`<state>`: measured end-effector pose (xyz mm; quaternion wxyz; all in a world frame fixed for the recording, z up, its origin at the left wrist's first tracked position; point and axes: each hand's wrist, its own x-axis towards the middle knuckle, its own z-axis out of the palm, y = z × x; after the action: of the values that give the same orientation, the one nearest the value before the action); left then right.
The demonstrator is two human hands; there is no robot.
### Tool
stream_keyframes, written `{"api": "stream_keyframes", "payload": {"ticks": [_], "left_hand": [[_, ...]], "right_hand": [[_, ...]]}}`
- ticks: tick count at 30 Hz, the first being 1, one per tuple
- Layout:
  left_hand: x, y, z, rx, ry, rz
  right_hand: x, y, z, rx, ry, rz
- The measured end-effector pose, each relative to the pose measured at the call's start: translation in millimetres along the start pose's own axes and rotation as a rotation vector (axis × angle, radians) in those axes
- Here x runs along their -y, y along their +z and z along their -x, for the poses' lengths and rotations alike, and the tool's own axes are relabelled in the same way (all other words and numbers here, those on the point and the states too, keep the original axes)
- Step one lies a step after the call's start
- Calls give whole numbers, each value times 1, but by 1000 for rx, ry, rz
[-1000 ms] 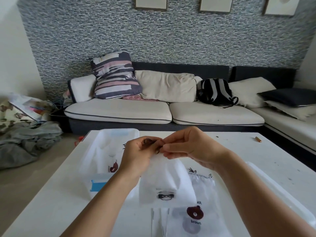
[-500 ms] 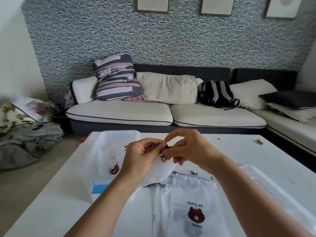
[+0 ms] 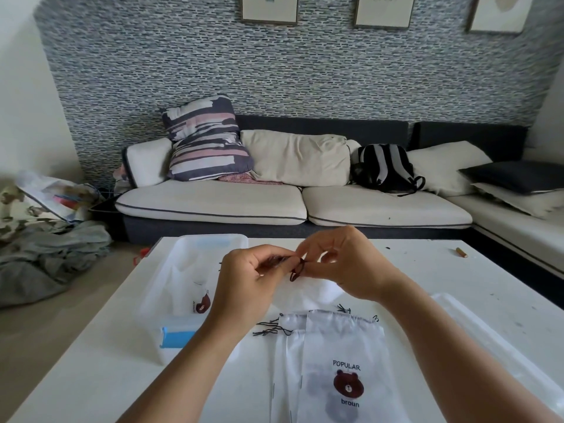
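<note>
My left hand (image 3: 253, 279) and my right hand (image 3: 345, 267) meet above the white table (image 3: 91, 377). Both pinch the dark drawstring (image 3: 296, 271) of a small white pouch (image 3: 317, 290), which hangs bunched just below my fingers and is mostly hidden by them. A short loop of the string shows between the two hands. Flat on the table in front of me lies a stack of white drawstring pouches (image 3: 341, 370) printed with a brown bear and the word POPULAR.
A clear plastic bin (image 3: 171, 297) with a blue latch holds more pouches at the left. A clear lid (image 3: 494, 346) lies at the right. A small brown stub (image 3: 461, 252) rests far right. Behind the table stands a sofa (image 3: 274, 203) with cushions and a backpack (image 3: 384, 169).
The pouch that hung spread open below my hands a second ago is now gathered up at my fingers. My hands have stayed in place, working the drawstring. The camera tilted slightly.
</note>
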<state>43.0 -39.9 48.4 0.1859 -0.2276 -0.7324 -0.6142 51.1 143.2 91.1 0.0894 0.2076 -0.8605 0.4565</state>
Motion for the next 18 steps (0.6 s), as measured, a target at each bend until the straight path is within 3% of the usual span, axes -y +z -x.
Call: {"api": "stream_keyframes", "payload": {"ticks": [8,15,18], "left_hand": [[-4,1,-1,17,-34,11],[-2,-9,-4,-3,-22,89],[-3,-12,-3,11,-52,123]], "right_hand": [[-1,22,-2,-218,-69,120],[-4,13,-4,43,78,-413],[-4,10,-1,64,165,-487]]}}
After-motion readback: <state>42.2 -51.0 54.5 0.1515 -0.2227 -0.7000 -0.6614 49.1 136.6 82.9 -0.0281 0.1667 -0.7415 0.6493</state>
